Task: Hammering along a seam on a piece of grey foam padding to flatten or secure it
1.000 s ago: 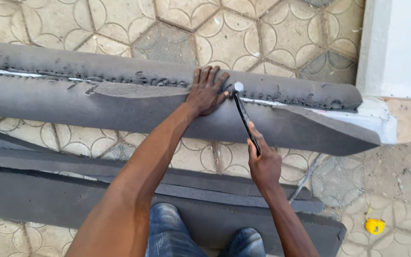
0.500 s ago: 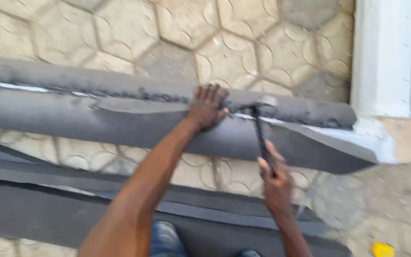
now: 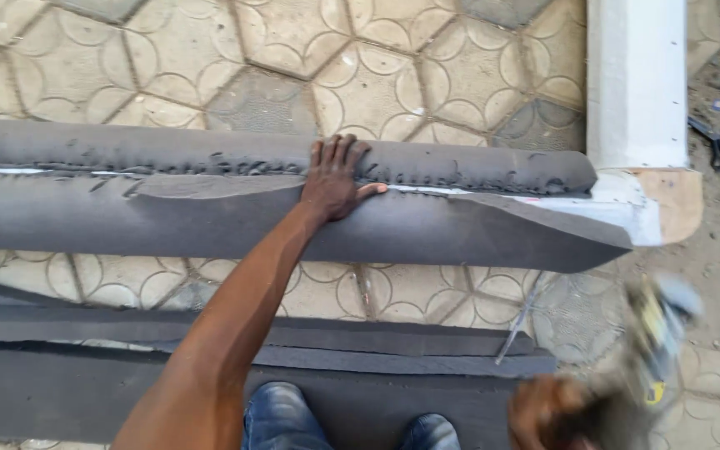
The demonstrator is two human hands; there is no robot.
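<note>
A long rounded piece wrapped in grey foam sheet [image 3: 168,221] lies across the paving, with a rough seam and a strip of white showing along its top. My left hand [image 3: 335,179] presses flat on it beside the seam, fingers spread. My right hand [image 3: 543,412] is low at the bottom right, blurred by motion, closed around a blurred greyish tool [image 3: 652,333] with a yellow patch. That hand is well away from the wrapped piece.
A white upright board [image 3: 637,83] meets the wrapped piece's right end at a wooden corner [image 3: 677,204]. Dark grey foam strips [image 3: 85,375] lie near my knees [image 3: 277,417]. A thin metal rod [image 3: 514,325] rests on the paving; black-handled scissors [image 3: 714,143] lie in the dirt.
My right hand has left the seam and swung down to the bottom right. The thin dark-handled tool is no longer at the seam. My left hand stays pressed on the foam.
</note>
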